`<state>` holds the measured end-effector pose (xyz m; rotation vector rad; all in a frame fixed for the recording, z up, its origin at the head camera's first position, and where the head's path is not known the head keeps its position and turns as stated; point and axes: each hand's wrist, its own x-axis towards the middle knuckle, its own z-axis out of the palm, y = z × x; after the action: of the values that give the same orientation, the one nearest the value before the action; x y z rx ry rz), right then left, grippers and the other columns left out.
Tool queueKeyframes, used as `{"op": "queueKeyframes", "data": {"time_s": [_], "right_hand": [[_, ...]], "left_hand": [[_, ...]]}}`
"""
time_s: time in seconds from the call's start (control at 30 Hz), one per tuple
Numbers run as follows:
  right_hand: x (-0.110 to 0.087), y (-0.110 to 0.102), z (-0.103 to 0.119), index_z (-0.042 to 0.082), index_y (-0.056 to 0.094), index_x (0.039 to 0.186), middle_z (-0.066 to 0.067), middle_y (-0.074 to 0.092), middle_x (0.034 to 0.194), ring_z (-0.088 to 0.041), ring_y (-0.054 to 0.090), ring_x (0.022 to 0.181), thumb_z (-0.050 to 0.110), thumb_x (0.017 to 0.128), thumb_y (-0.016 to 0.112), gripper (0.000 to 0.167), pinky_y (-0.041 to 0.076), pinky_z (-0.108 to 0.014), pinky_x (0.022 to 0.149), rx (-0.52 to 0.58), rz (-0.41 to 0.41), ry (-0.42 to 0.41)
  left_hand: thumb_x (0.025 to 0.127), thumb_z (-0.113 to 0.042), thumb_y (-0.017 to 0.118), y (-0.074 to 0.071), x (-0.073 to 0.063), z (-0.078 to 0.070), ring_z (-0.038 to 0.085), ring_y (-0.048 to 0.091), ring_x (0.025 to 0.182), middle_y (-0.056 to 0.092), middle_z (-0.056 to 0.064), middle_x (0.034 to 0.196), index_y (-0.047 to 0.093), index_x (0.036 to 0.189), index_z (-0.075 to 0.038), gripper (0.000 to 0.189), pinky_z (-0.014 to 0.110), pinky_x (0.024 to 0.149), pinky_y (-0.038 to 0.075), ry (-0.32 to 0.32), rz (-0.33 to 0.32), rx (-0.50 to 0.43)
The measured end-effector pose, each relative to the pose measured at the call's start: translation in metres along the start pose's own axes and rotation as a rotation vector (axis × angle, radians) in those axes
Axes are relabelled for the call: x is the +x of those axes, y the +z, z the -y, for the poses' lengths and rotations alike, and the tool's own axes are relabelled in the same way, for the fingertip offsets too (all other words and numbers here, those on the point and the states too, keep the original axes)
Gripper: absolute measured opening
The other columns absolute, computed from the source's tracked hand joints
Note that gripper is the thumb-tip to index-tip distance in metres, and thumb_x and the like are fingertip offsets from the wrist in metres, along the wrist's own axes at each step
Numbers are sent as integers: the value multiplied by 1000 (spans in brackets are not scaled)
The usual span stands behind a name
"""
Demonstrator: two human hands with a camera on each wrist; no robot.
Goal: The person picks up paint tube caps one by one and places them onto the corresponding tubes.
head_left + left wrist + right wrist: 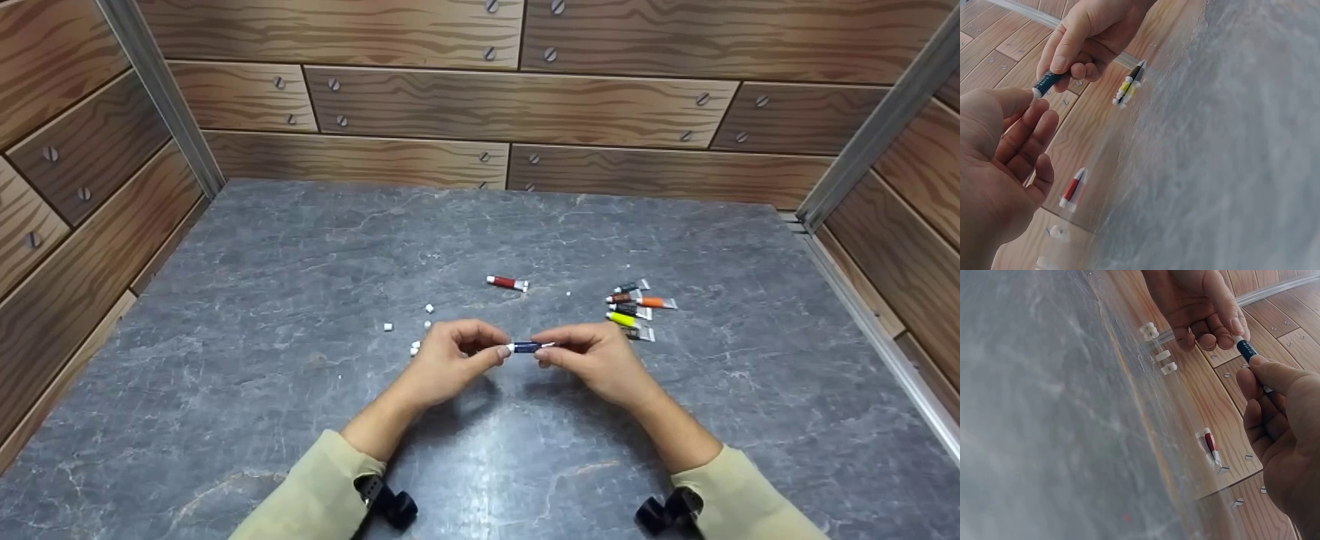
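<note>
A small dark blue paint tube [526, 347] lies level between my two hands, above the middle of the table. My left hand [454, 365] pinches its white cap [1237, 340] between thumb and index finger, with the other fingers loosely bent. From the other side, my right hand [601, 364] grips the tail end of the tube with thumb and fingertips, hiding much of that end. Beyond the hands, a red paint tube [505, 283] with a white cap lies on the table. Several small white caps [388, 327] are scattered beside and behind my left hand.
To the right, several paint tubes lie close together, among them an orange tube [655, 302] and a yellow tube [621, 319]. The grey marbled table [315, 247] meets wood-patterned walls [525, 105] at the back and sides.
</note>
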<state>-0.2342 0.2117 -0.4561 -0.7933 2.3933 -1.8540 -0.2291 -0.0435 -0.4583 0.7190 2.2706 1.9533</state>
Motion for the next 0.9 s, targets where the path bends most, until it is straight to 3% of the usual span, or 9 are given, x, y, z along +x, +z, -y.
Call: {"op": "queueKeyframes", "data": {"time_s": [0.6,0.9], "right_hand": [[-1,0,0,-4,80,109,-13,79,90,-15,75,78,2,92,81,18,57,-26,66,9,13,13],[-1,0,-1,-1,81,109,-12,80,94,-18,76,80,5,93,81,17,59,-29,67,0,-1,26]], "left_hand": [[94,-9,80,-1,0,-1,11,63,78,77,0,90,82,101,-8,7,28,70,49,41,-27,99],[95,-9,79,1,1,0,15,70,79,77,13,93,78,107,0,14,23,71,56,-24,6,-30]]}}
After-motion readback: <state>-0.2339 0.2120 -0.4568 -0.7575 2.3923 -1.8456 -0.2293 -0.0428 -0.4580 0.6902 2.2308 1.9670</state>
